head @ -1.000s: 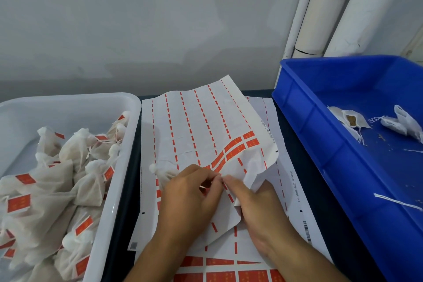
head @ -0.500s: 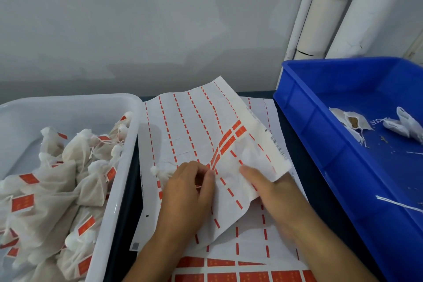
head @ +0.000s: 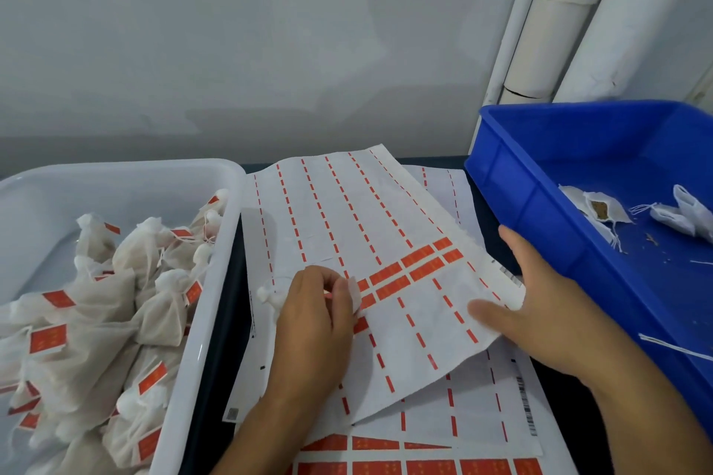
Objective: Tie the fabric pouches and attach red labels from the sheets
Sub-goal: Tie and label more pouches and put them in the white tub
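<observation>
Labelling step: left hand (head: 308, 324) is pinching a peeled label (head: 354, 295) over a pouch (head: 270, 293), right hand (head: 540, 305) lying open, flattening the sheet (head: 386, 235); next, wrapping label round pouch string.

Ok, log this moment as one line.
left hand: pinches peeled label | right hand: open, on label sheet | white tub: labelled pouches

Left hand (head: 308, 324) covers most of a pouch (head: 267, 292), only its gathered top peeking out. The label in its grip is too blurred to read. Blue bin (head: 540, 181) runs off the right edge, white tub (head: 216, 281) off the left; lower sheet (head: 474, 424) is mostly buried.
</observation>
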Motion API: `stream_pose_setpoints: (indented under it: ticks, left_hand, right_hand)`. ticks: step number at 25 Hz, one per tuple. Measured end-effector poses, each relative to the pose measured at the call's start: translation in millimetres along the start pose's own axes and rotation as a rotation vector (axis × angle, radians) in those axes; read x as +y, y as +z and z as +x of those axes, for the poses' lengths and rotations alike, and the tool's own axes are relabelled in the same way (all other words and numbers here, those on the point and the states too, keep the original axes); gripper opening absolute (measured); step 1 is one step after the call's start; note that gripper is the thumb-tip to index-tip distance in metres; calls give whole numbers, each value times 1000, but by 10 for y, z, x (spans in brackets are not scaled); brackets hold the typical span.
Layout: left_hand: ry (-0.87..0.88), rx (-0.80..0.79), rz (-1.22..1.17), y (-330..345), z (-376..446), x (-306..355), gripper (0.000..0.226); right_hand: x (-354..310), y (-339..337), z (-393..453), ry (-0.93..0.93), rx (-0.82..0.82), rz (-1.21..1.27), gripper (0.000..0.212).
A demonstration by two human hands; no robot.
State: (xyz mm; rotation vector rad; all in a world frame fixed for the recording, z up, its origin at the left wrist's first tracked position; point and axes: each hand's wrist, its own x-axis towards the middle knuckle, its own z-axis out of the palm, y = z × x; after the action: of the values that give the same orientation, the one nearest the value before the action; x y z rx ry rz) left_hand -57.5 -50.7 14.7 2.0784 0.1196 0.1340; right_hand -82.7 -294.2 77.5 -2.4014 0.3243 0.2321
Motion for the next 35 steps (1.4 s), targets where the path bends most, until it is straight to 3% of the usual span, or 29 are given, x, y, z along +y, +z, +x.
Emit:
stream_pose_setpoints:
  ticks: [3,6,8,10,12,15,18,22,25,29,35]
  left_hand:
    - [78,-12,55,-15,-15,44,30]
    - [223,-7,135,-28,-36,47,25]
    - [370,3,193,-35,-44,28,15]
    - [544,29,241,-30,-39,-9,9]
    - [673,58,272,-27,-24,-46,9]
    - [716,92,275,-46,7,-65,7]
    - [680,112,297,-57,17,-57,18]
    - [499,180,335,-107,25,-27,30]
    - [332,296,442,-198,82,-63,36]
    - [50,201,502,-299,102,-88,63]
    - [-127,71,472,-364,151,-88,68]
  right_hand:
    - [30,-71,-24,60,-71,-253,106]
    - [-50,-54,-38,23,120,-456,92]
    - [-197,51,-69,-155,210,-222,67]
    - [-373,258,-118,-289,85,88,48]
    - [-426,499,-95,-339,-13,241,39]
    - [-408,698,29,-341,6,418,18]
    - [-406,783,149,-310,-13,567,9]
    - [-487,882,288,-279,-10,616,3]
    - [-517,920,390,-277,29,554,14]
    - [-510,999,470,-254,42,539,16]
    - [-358,941,451,-133,14,550,17]
